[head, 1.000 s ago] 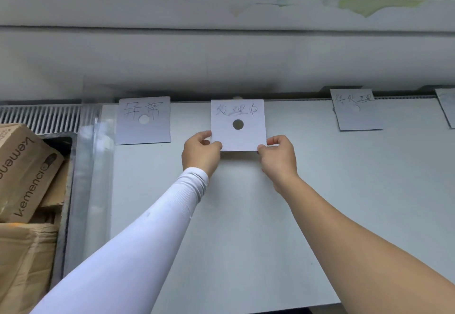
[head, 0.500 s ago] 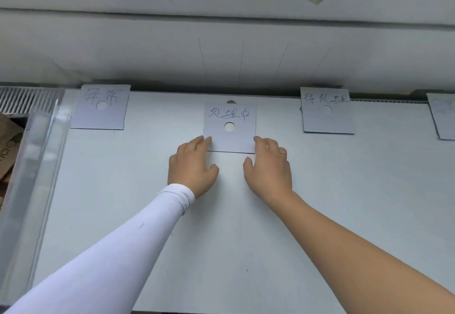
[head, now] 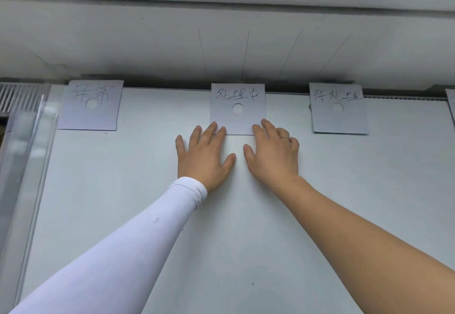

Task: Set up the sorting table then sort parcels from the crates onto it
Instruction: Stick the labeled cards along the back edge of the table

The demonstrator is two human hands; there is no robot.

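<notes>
A white sorting table [head: 221, 239] fills the view. Three square label cards with handwritten characters and a round hole lie along its far edge: a left card [head: 91, 114], a middle card [head: 237, 102] and a right card [head: 339, 119]. My left hand [head: 204, 156] lies flat on the table with straight fingers, its fingertips on the middle card's lower left corner. My right hand [head: 273, 153], wearing a ring, lies flat too, fingertips on the card's lower right corner. No parcels are in view.
A clear plastic panel [head: 24, 166] stands along the table's left edge, with a ribbed grille [head: 17, 97] behind it. A white wall [head: 221, 42] rises directly behind the table. The corner of a fourth card [head: 451, 102] shows at the far right.
The middle card was held up by both hands pinching its lower corners; it now lies flat at the far edge, and both hands have flattened onto it. The view shifted left and closer.
</notes>
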